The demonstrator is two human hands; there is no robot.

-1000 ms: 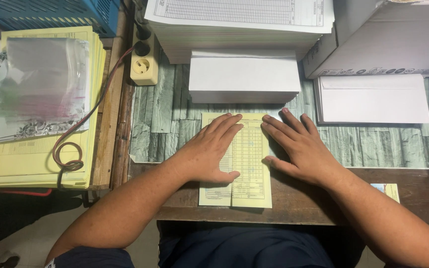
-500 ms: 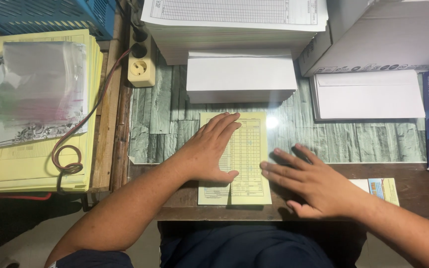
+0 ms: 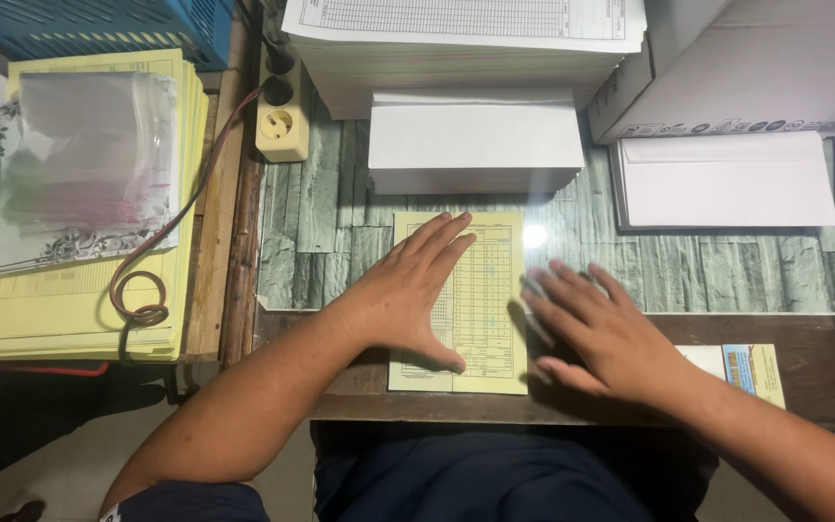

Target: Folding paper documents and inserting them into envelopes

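Head view, only view. Left hand (image 3: pixel 406 295) lies flat and fully spread, palm down on the yellow printed form (image 3: pixel 483 300), gripping nothing, just pinning it. The form sits under that palm and runs out past its fingertips and thumb. Right hand (image 3: pixel 599 329) is open, fingers loosely splayed and slightly blurred, just beside the form's right edge, holding nothing; contact with the sheet cannot be told. Judgement: keep left-palm pressure even so the sheet stays square while the right hand works along the edge. White envelope stack (image 3: pixel 475 140) lies beyond the left fingertips.
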